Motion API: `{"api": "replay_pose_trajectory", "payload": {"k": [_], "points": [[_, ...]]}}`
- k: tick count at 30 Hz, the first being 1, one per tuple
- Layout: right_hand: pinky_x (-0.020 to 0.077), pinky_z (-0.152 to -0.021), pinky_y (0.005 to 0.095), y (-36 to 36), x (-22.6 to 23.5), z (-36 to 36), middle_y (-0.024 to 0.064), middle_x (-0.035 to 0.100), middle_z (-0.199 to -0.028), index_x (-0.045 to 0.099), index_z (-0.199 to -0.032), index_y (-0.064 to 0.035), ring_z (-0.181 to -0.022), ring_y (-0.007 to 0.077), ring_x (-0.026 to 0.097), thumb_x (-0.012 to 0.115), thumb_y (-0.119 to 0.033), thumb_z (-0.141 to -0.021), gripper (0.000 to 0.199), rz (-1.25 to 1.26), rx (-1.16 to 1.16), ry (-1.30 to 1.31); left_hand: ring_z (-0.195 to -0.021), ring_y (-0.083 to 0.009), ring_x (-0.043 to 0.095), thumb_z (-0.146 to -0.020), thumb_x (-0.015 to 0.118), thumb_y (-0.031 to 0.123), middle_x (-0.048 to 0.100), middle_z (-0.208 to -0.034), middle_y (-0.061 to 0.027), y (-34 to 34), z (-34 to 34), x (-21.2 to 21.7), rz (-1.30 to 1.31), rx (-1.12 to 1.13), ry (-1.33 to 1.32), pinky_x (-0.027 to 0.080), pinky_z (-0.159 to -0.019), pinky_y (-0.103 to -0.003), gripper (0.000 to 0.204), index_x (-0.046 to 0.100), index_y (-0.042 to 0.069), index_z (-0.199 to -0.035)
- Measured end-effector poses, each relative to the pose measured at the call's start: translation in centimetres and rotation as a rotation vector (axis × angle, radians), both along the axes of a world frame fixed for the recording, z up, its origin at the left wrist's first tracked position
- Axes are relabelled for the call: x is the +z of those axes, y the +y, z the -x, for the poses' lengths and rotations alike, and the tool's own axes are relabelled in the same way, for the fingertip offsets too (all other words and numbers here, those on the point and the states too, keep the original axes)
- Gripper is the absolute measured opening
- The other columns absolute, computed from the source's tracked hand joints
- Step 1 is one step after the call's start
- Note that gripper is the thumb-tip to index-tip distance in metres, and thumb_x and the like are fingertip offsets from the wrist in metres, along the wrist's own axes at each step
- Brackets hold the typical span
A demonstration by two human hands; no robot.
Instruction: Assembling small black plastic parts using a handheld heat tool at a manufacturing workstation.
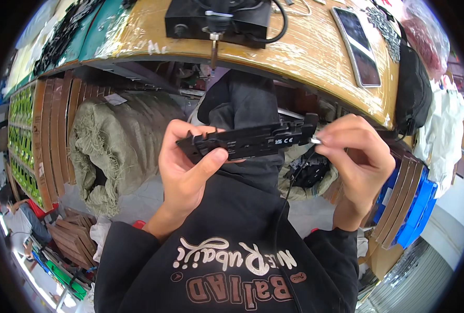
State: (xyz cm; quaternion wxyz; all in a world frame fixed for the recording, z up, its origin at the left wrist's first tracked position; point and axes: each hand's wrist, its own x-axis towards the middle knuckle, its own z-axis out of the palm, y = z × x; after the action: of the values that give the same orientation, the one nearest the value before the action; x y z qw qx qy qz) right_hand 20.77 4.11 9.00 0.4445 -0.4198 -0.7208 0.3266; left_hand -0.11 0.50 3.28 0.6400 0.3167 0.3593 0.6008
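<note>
My left hand (182, 177) grips a long black plastic device housing (247, 145) by its left end, thumb on the face with small white printed marks. The housing is held over my lap, tilted slightly up toward the right. At its right end, my right hand (361, 156) pinches a small silver cable plug (316, 140) between thumb and fingers. The plug is very close to the housing's end; whether it touches cannot be made out. A thin black cable (280, 214) hangs from near the plug down across my dark sweatshirt.
Ahead is a wooden workbench (310, 57) with a black box (190, 26), a metal-tipped rod (214, 49) and a smartphone (358, 49). A black pouch (413, 88) lies at the right edge. A woven sack roll (133, 141) stands left; an open sack (315, 180) of black parts sits below my hands.
</note>
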Motion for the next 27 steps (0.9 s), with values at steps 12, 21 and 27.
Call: {"api": "replay_pose_trajectory", "payload": {"k": [12, 21, 27], "points": [[0.0439, -0.055, 0.0243, 0.5, -1.0, 0.9, 0.0091, 0.057, -0.068, 0.059, -0.07, 0.0019, -0.061, 0.0172, 0.055, 0.065, 0.009, -0.056, 0.017, -0.088, -0.067, -0.096, -0.069, -0.0183, 0.052, -0.069, 0.059, -0.004, 0.048, -0.076, -0.0124, -0.3, 1.0, -0.3, -0.167, 0.038, 0.234, 0.048, -0.064, -0.033, 0.031, 0.033, 0.005, -0.085], [0.0419, -0.049, 0.0222, 0.6, -1.6, 1.3, 0.0089, 0.056, -0.069, 0.059, -0.071, 0.0014, -0.058, 0.0137, 0.053, 0.067, 0.008, -0.058, 0.017, -0.015, -0.081, -0.047, -0.077, -0.0211, 0.057, -0.068, 0.063, -0.006, 0.052, -0.075, -0.0126, -0.2, 1.4, -0.6, -0.122, 0.06, 0.125, 0.047, -0.071, -0.03, 0.033, 0.034, 0.004, -0.082], [0.0404, -0.048, 0.0203, 0.8, -1.9, 1.4, 0.0075, 0.057, -0.07, 0.059, -0.071, 0.0009, -0.059, 0.0112, 0.052, 0.067, 0.006, -0.06, 0.015, 0.093, -0.064, 0.036, -0.077, -0.0245, 0.058, -0.069, 0.063, -0.005, 0.053, -0.075, -0.0152, -0.1, 1.9, -0.7, -0.16, 0.031, 0.156, 0.048, -0.07, -0.032, 0.033, 0.034, 0.004, -0.082]]}}
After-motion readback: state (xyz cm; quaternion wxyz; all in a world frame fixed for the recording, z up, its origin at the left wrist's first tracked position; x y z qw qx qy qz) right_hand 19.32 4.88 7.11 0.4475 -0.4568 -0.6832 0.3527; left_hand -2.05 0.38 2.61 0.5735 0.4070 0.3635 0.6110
